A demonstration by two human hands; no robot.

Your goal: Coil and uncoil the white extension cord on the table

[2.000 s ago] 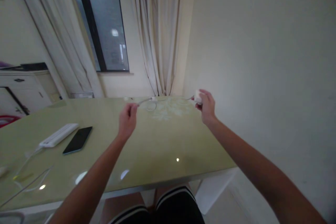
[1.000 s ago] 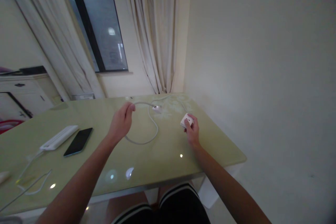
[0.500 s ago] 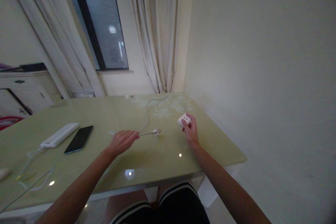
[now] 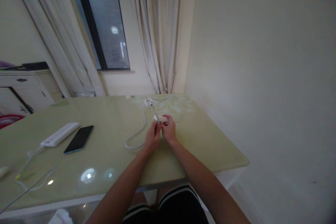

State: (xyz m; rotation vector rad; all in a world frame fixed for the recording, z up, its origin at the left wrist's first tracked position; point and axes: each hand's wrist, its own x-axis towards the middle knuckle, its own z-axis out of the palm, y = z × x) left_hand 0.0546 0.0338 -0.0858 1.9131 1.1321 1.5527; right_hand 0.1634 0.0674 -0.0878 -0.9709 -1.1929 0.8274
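The pale green glass-topped table point(image 4: 210, 147) carries everything here, and its glossy face will let small plastic parts slide at a nudge. A power strip point(image 4: 60, 134) and a dark phone point(image 4: 78, 139) lie well apart to the left. Towards the far middle, a white cable point(image 4: 144, 119) runs from a plug point(image 4: 148, 101) near the back edge, curves down across the top and loops towards the hands. It looks light and limp, with enough spring to uncoil if let go, so it is best taken close to a hard end, not mid-span. The two hands meet just above the tabletop. The right hand point(image 4: 169, 131) has its fingers closed around a small white block point(image 4: 164, 119), which looks like rigid, smooth, light plastic, best gripped across its flat sides. The left hand point(image 4: 153, 135) is pinched shut at the block's left end, seemingly on the cable beside it, though the exact contact is too small to make out. The plug lies loose on the glass, clear of both hands.
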